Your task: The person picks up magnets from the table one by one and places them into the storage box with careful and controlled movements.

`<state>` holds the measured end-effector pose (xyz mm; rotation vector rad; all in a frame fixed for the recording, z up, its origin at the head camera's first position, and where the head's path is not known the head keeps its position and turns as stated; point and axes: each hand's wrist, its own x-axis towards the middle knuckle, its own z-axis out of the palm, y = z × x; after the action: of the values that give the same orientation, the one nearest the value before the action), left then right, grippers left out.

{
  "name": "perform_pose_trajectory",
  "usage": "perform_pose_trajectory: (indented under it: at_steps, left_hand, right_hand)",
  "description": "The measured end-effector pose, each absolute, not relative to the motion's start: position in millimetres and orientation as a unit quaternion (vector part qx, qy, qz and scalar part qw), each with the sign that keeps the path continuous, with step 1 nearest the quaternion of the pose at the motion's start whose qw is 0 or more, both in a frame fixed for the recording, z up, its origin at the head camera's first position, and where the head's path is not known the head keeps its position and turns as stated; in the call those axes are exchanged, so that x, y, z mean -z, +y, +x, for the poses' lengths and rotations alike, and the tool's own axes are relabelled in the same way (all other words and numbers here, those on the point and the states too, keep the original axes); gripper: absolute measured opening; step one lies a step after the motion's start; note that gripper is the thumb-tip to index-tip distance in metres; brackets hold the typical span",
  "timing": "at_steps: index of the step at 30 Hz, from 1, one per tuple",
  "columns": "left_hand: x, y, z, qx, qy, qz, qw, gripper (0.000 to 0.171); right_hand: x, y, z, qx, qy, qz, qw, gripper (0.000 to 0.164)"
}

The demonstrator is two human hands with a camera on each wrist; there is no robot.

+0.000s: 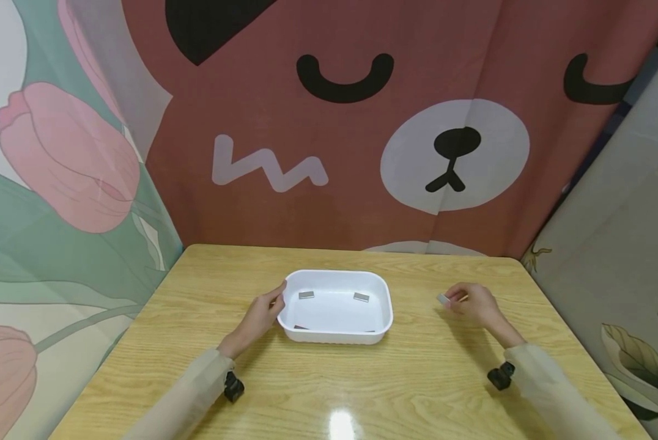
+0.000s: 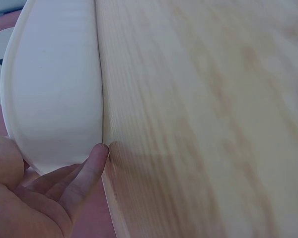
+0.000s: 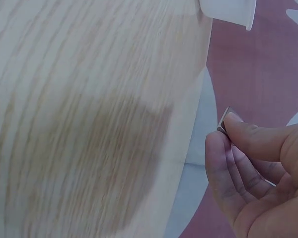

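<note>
A white rectangular plastic tray (image 1: 334, 337) with rounded corners stands on the table. My left hand (image 1: 260, 315) grips its left end, thumb at the rim and fingers against the outer wall (image 2: 54, 99). Inside the tray lie small flat grey metal blocks, one at the back left (image 1: 306, 294) and another at the back right (image 1: 361, 297). Dark slivers of more pieces show just over the front wall, mostly hidden by it. Right of the tray, my right hand (image 1: 474, 302) pinches a similar small metal block (image 3: 224, 119) between thumb and forefinger, above the table.
The wooden table (image 1: 329, 379) has a light grain and a bright reflection near its front. A brown curtain (image 1: 285, 226) with a bear face hangs behind it, with patterned cloths at both sides. Black wrist cameras sit on both sleeves.
</note>
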<state>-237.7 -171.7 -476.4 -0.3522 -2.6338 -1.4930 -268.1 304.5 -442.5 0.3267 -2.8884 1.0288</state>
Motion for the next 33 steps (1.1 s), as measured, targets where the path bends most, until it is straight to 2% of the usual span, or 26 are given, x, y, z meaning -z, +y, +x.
perform_pose_trajectory:
  at_steps: [33]
  left_hand:
    - [479.1, -171.7, -240.2, 0.478, -0.869, -0.117, 0.056, 0.042]
  right_hand:
    - [428.5, 265.8, -272.6, -0.384, -0.915, 0.124, 0.019, 0.017]
